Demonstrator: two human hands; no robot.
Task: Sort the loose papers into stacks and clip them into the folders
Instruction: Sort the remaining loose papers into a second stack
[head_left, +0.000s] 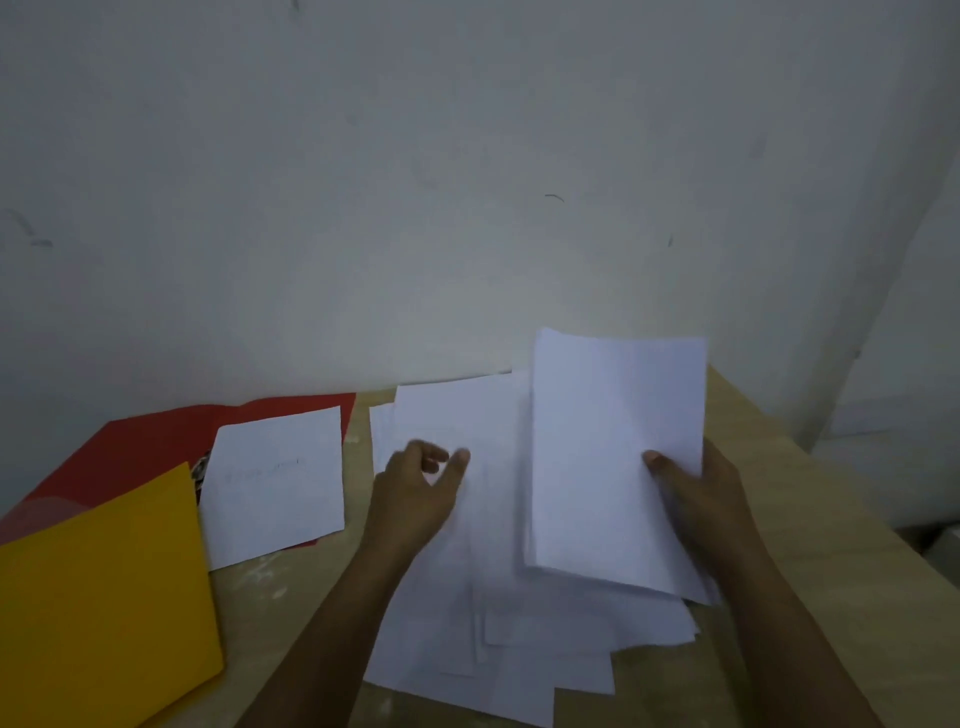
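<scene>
I judge this to be the sorting step: my right hand holds a stack of white sheets, thumb pressed on its face and the other fingers hidden behind, lifted off the wooden table at the right. The stack's long axis runs near to far, its top edge tilted up toward the wall and its lower edge over the loose papers spread flat in the middle of the table.

My left hand hovers over that spread, holding nothing, thumb and fingers apart in a narrow gap as if ready to pinch (whether it touches the paper I cannot tell, the hand is blurred).

At the left lies an open red folder with a single sheet on it, and a yellow folder overlaps its near side.

Next I would need to pinch one loose sheet cleanly, without dragging its neighbours, and add it to the held stack or the folder.
</scene>
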